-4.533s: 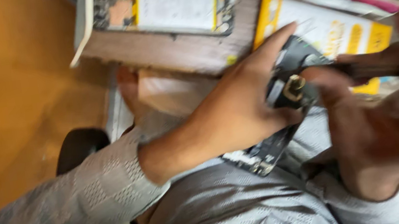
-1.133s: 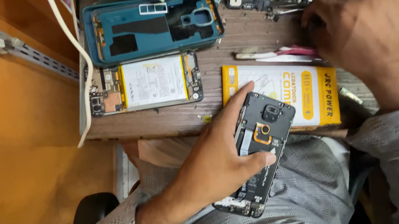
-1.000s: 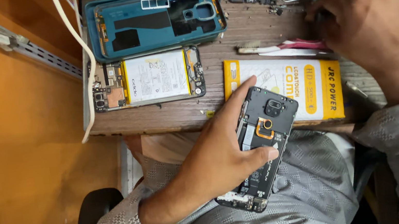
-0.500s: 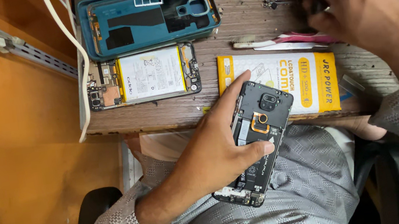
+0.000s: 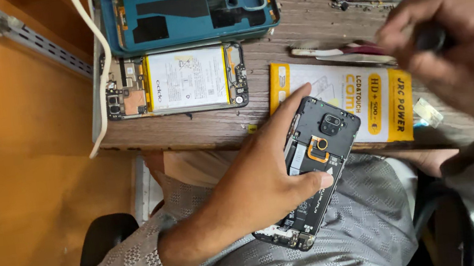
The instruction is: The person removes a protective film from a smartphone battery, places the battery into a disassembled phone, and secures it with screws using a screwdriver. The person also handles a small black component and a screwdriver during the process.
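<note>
— Looking from the left, what are you seeing?

— I am seeing an opened phone with a white battery (image 5: 175, 82) lying on the wooden table (image 5: 211, 127). The left hand (image 5: 256, 180) is curling around a black opened phone (image 5: 310, 172), holding it over the lap.

— And the right hand (image 5: 466, 51)?

— It is blurring above the yellow packet (image 5: 349, 98). Its fingers are bending around something dark, but I cannot tell what.

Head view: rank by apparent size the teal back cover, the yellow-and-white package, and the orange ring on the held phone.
1. Teal back cover, though its top edge is cut off by the frame.
2. Yellow-and-white package, looks close to the cover and is partly hidden, so the top two are unsure.
3. Orange ring on the opened phone in the left hand, clearly smallest.
</note>
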Demonstrator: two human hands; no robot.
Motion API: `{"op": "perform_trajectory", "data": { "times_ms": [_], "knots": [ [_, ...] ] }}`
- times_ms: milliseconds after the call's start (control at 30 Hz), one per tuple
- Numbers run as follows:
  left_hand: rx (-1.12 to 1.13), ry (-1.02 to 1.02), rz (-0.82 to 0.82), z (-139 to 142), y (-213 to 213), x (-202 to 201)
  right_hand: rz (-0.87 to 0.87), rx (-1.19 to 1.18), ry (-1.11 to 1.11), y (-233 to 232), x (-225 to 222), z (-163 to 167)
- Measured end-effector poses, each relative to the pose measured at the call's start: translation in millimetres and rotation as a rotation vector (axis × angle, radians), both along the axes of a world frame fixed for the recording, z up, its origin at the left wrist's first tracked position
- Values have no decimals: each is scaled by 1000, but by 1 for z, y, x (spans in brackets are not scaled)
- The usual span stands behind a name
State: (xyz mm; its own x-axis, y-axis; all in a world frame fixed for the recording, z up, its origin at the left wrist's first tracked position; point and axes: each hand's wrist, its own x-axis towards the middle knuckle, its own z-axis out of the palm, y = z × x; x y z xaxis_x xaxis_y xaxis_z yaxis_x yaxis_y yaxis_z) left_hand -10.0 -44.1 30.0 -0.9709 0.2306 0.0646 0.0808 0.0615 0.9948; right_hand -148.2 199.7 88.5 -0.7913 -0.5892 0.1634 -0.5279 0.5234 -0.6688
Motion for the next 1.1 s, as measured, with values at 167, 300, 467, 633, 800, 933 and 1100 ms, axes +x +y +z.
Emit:
{"op": "perform_trajectory", "data": {
  "times_ms": [167,300,467,633,800,933,1100],
  "knots": [
    [11,-21,23,-3,2,-1,260,-1,51,-26,21,-9],
    [21,7,51,-5,4,0,237,-76,11,-41,27,-18],
    [65,43,80,-7,5,-2,187,-63,-14,-48,34,-17],
    [41,37,105,-8,6,-2,120,-23,45,-55,39,-13],
    [56,63,128,-9,6,-1,124,19,83,-59,36,-11],
    [44,47,128,-9,5,-1,130,47,60,-63,36,-6],
    [61,41,118,-11,6,-1,132,121,53,-70,39,8]
  ]
}}
